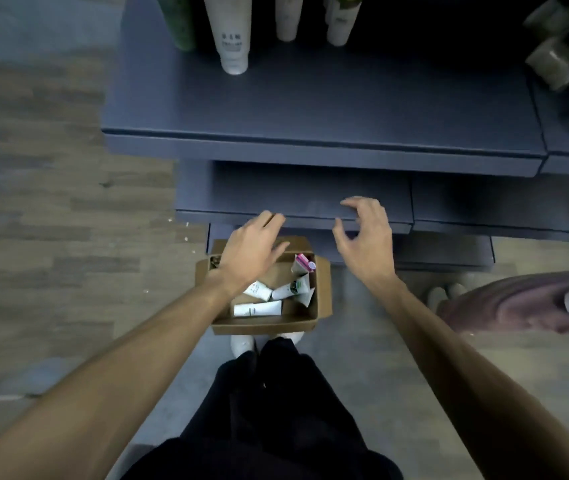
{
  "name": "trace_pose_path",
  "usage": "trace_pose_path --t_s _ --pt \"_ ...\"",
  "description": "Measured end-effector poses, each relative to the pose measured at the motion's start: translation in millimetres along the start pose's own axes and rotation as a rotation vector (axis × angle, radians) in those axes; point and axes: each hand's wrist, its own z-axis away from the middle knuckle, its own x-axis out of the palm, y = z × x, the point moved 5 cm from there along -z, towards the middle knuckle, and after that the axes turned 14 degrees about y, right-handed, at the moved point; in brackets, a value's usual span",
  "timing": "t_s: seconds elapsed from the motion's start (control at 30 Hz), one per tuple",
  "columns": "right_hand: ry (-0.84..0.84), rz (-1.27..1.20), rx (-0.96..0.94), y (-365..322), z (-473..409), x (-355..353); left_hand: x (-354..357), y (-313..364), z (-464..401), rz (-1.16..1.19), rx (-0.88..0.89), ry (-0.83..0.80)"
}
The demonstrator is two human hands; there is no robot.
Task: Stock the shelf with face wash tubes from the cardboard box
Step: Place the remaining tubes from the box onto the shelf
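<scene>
both hands' grip (253,249) (366,237) spread, empty, above cardboard box (324,292); white tube (258,309) flat, long axis left-right

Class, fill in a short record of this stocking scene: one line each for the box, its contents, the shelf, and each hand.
box: open cardboard box on the floor, at the person's feet
contents: several face wash tubes lying loose
shelf: dark blue shelf, a few tubes standing at the back
left hand: left hand over the box, holding nothing
right hand: right hand beside the box, fingers loosely curled, empty
</scene>
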Motion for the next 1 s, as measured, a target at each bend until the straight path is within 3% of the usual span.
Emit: trace_pose_path --t_s 0.27,0.43,0.73,1.0 --pt "-0.264 0.128 0.193 61.3 91.7 71.5 100.0 -62.8 73.7 -0.12 -0.081 -0.312" --pt "-0.418 0.203 0.331 104.5 154.5 121.9 156.1 -101.1 120.9 -0.123 -0.161 -0.414" --pt "-0.431 0.237 0.516 146.7 177.5 183.5 218.8 -134.6 145.6 -0.03 -0.247 -0.378" --pt "-0.514 0.359 0.455 167.8 171.9 216.1 271.7 -148.8 151.2 0.006 -0.289 -0.358"
